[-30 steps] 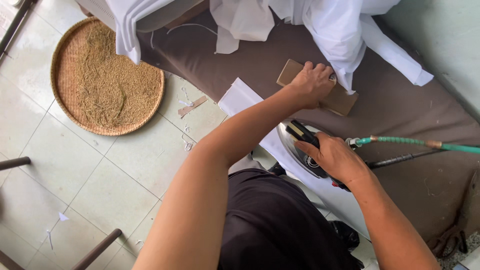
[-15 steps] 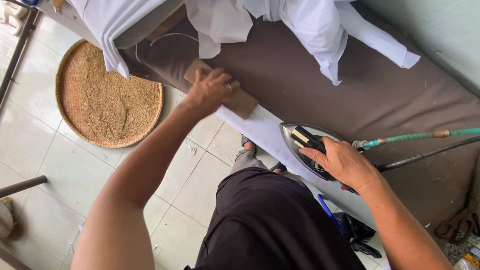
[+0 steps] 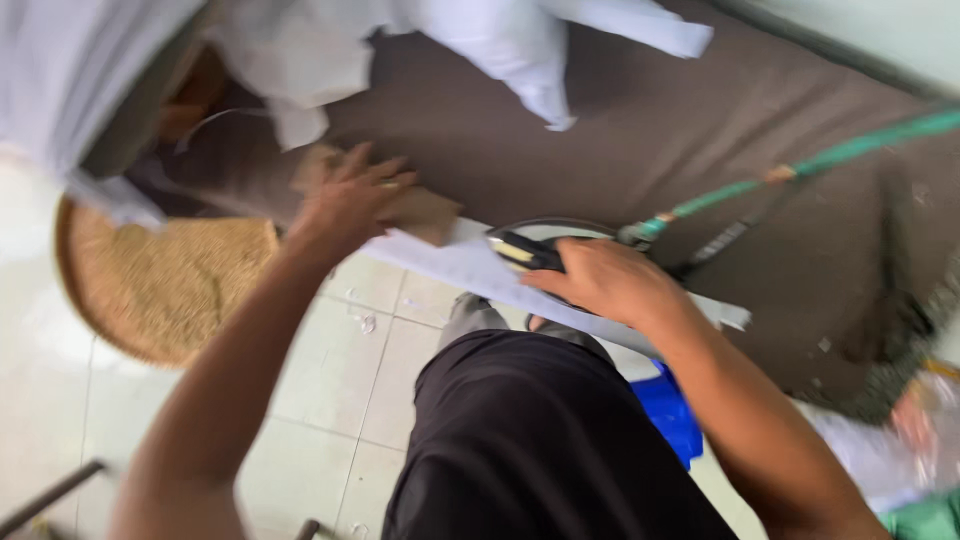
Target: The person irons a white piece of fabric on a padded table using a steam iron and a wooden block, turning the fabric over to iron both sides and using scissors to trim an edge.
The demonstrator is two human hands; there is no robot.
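The view is blurred by motion. My left hand (image 3: pixel 350 195) presses flat on a brown wooden block (image 3: pixel 425 212) that lies on the end of a white fabric strip (image 3: pixel 455 262) at the near edge of a brown padded ironing table (image 3: pixel 640 140). My right hand (image 3: pixel 605 280) grips the black handle of a steam iron (image 3: pixel 530 245), which rests on the strip just right of the block. A green hose (image 3: pixel 800 165) and a dark cord run from the iron toward the right.
White garments (image 3: pixel 480 40) are heaped along the far side of the table. A round woven tray of grain (image 3: pixel 150 285) lies on the tiled floor at left. A blue object (image 3: pixel 670 410) sits under the table edge, with blurred clutter at far right.
The iron has slid left along the strip, close up to the block. My left hand stays on the block. The camera has swung, so the whole scene has shifted and blurred.
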